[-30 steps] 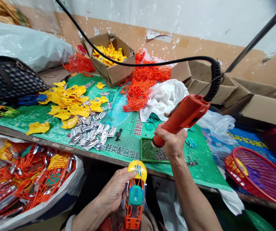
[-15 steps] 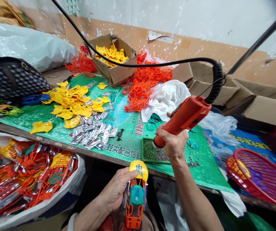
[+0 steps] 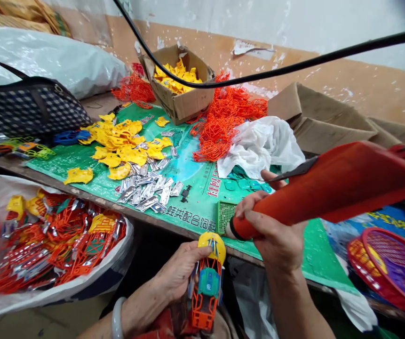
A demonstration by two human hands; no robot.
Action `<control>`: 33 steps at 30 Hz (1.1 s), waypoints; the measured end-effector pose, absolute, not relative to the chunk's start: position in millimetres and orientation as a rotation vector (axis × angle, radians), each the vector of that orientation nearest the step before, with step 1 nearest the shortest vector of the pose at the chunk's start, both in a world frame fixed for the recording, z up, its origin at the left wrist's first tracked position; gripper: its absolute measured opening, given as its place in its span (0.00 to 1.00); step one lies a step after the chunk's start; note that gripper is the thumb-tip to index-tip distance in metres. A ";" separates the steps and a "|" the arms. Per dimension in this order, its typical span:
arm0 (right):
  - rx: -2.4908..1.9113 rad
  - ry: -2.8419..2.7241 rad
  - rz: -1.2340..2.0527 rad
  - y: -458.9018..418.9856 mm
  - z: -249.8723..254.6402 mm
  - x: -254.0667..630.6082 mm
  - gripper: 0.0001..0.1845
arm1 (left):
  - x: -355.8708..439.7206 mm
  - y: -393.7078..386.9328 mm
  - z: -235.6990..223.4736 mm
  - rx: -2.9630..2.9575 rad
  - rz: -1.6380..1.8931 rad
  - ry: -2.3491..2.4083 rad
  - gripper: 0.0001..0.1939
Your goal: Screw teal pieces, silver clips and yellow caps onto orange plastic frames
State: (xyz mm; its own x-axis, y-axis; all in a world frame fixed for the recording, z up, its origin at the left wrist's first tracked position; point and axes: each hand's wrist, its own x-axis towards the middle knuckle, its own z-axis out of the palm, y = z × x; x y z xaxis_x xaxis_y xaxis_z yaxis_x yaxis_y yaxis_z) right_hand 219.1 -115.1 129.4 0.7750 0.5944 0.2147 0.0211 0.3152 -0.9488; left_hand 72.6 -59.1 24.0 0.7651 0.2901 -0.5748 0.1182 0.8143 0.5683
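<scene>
My left hand is closed around a toy car body with a yellow front, a teal centre piece and an orange frame, held over my lap. My right hand grips a red corded electric screwdriver, its nose pointing down and left. The nose is beside a green perforated tray at the table's front edge. My right hand and the screwdriver hide most of that tray.
Yellow shells and silver plates lie heaped on the table's left. Behind stand a cardboard box of yellow parts and orange frames. A white sack of assembled pieces sits front left; a red basket stands right. A black cord hangs across.
The screwdriver has swung from steeply angled to nearly level, coming closer to me with my right hand. My left hand keeps holding the toy car body. The view has shifted slightly.
</scene>
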 end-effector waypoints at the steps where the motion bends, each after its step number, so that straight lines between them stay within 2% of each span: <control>1: -1.192 -0.610 0.431 -115.1 128.1 216.4 0.23 | 72.4 -59.2 23.5 0.623 0.106 0.694 0.12; 3: -1.173 -0.623 0.459 -114.7 124.4 213.7 0.22 | 72.1 -59.3 23.7 0.609 0.104 0.690 0.12; 8: -1.247 -0.683 0.470 -113.2 115.6 212.8 0.07 | 73.2 -59.3 28.2 0.559 0.078 0.690 0.15; 10: -1.268 -0.692 0.485 -111.9 113.9 211.7 0.05 | 73.8 -59.3 29.2 0.546 0.081 0.703 0.15; 21: -1.354 -0.732 0.450 -103.2 114.7 203.7 0.05 | 75.1 -60.7 26.6 0.556 0.092 0.728 0.17; 29: -1.374 -0.705 0.607 -93.1 122.2 197.9 0.07 | 74.7 -61.2 32.7 0.579 0.113 0.725 0.15; 33: -1.337 -0.681 0.480 -97.7 117.9 200.6 0.07 | 74.3 -58.6 31.7 0.575 0.104 0.722 0.16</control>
State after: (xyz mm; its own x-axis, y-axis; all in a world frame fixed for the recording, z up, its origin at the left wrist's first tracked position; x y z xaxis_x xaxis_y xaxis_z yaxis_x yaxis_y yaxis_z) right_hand 200.6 -97.7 117.9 0.7190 0.6733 0.1722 0.0635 0.1832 -0.9810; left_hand 74.3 -58.6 31.7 0.7522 0.2830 -0.5951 0.1034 0.8412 0.5307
